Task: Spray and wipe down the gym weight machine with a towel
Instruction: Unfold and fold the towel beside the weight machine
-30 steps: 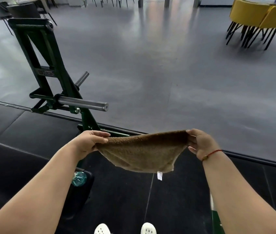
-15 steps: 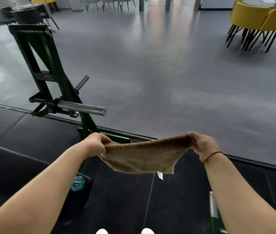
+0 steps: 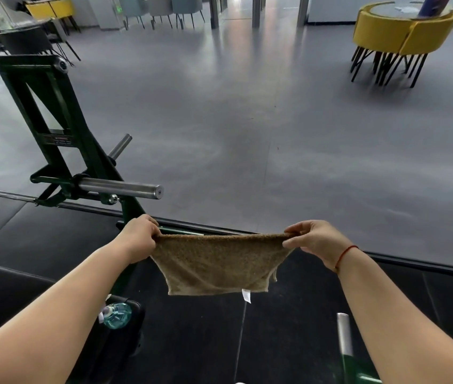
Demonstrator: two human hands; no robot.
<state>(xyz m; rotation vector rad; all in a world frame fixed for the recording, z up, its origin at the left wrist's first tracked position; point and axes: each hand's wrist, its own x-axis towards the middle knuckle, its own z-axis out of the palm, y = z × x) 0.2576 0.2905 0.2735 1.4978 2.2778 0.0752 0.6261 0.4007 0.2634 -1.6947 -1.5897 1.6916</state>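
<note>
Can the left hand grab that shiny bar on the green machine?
Probably yes: nothing lies between the left hand and the steel bar just beyond it. But that hand is pinching a corner of the brown towel, so it isn't free.

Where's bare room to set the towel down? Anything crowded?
Black mat under the towel, between the bottle and the steel-tipped bar, is bare. Grey floor between the green frame and yellow chairs is wide open. Crowded: left, round the frame's steel pegs. The left hand and right hand both grip the towel.
</note>
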